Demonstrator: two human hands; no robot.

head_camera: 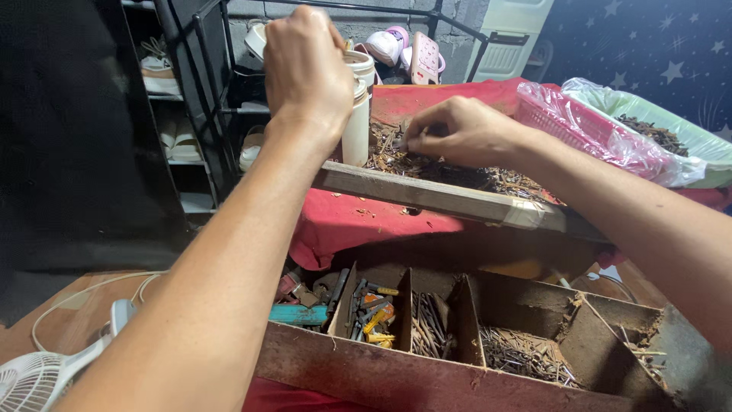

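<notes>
our right hand (457, 131) sat on the rusty nail pile (450, 172), a brown tangled heap on the red-covered counter (343, 221) behind a wooden plank (450, 200); its grip was pinched on nails, we couldn't tell how many. our left hand (305, 69) was fisted above two white cylindrical plastic containers (357, 114) just left of the pile; what it held was hidden. right side: pink basket in clear bag (602, 133), green tray (671, 126) with more nails. below: compartmented wooden box (473, 336) of nails and bits.
</notes>
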